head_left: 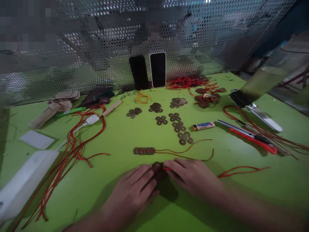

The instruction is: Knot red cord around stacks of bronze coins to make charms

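Note:
My left hand [135, 190] is closed on a small group of dark holed coins [157, 165] near the table's front. The coins are partly hidden under my fingers. My right hand [190, 174] pinches a red cord [167, 168] right at the coins. Beyond that wrist, a length of red cord [243, 169] lies out to the right. Just past my hands rests a finished-looking row of overlapping coins [144, 150], laced with red cord whose two tails trail right. Several loose coin clusters [178, 126] lie farther back.
At right lie a lighter [203, 126], a red utility knife [251, 137], a brush [256, 111] and a tilted bottle [267, 77]. Red cords [74, 141] and a white power strip [29, 183] are on the left. Two phones [158, 70] lean on the perforated metal screen [106, 64].

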`<state>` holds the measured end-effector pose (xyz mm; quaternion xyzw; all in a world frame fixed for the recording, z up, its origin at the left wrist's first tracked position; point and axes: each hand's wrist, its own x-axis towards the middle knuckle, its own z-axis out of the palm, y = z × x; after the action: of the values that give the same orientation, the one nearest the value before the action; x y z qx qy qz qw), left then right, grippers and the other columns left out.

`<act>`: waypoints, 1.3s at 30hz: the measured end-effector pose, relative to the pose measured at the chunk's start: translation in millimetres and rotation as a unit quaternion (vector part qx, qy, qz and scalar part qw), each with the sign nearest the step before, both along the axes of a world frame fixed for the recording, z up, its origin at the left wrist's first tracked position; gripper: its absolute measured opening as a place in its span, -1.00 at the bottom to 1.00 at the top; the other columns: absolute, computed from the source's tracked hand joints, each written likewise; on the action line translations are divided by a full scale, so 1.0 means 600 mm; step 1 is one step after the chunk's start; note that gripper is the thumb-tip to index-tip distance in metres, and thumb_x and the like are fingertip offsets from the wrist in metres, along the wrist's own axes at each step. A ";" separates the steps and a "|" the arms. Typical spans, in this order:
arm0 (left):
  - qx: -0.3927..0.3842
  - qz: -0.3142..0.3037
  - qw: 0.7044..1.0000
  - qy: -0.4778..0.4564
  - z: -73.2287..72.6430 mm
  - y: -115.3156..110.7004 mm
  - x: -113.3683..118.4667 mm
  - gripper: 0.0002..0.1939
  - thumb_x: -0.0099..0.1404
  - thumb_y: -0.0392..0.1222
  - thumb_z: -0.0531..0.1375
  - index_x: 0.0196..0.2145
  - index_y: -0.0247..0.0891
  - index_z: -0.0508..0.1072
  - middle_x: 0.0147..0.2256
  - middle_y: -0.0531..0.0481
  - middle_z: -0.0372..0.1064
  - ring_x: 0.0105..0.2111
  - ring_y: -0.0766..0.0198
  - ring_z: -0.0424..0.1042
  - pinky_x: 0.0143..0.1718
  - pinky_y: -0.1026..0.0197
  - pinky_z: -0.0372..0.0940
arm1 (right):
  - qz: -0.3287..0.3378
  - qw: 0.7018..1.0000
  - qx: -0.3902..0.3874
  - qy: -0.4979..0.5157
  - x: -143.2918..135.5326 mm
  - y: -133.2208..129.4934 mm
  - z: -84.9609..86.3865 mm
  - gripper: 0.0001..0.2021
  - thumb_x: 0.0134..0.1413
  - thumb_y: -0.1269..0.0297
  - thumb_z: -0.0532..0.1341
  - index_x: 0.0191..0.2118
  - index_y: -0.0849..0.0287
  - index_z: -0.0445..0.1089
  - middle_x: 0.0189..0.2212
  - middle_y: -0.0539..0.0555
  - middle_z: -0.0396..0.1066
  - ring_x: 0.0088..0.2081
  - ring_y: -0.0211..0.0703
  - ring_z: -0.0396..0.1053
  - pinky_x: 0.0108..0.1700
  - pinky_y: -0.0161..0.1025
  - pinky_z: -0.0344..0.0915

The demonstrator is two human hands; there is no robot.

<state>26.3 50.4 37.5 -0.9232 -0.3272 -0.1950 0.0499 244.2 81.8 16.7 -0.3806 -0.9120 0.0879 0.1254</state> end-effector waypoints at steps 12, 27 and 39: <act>-0.046 0.055 0.997 -0.003 0.002 0.010 0.021 -0.82 0.35 -0.32 0.11 -0.15 -0.34 0.48 -0.29 -0.03 0.54 -0.32 0.18 0.49 -0.19 0.03 0.42 | 0.021 1.000 -0.019 0.007 0.005 0.007 0.002 -0.85 0.22 0.42 0.08 -0.16 0.18 0.37 -0.39 0.00 0.45 -0.51 -0.27 0.34 -0.53 -0.31 0.09; -0.176 0.101 0.979 0.007 0.020 0.038 0.034 -0.85 0.19 -0.41 0.22 -0.28 -0.26 0.51 -0.34 0.01 0.50 -0.26 0.14 0.43 -0.10 -0.06 0.33 | 0.011 0.997 -0.066 -0.048 0.009 0.016 0.024 -0.71 0.01 0.53 0.14 -0.12 0.16 0.36 -0.30 0.00 0.48 -0.46 -0.22 0.38 -0.53 -0.30 0.00; -0.191 0.089 0.977 0.017 0.027 0.047 0.036 -0.87 0.21 -0.37 0.20 -0.30 -0.23 0.51 -0.34 0.02 0.49 -0.23 0.12 0.42 -0.09 -0.06 0.30 | 0.012 0.999 -0.044 -0.023 0.021 0.027 0.025 -0.81 0.05 0.51 0.13 -0.21 0.17 0.36 -0.35 -0.02 0.44 -0.48 -0.27 0.31 -0.52 -0.30 0.00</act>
<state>47.6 78.3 53.9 -0.8863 -0.4380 -0.1076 -0.1048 256.5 98.2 31.8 -0.3764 -0.9145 0.1204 0.0870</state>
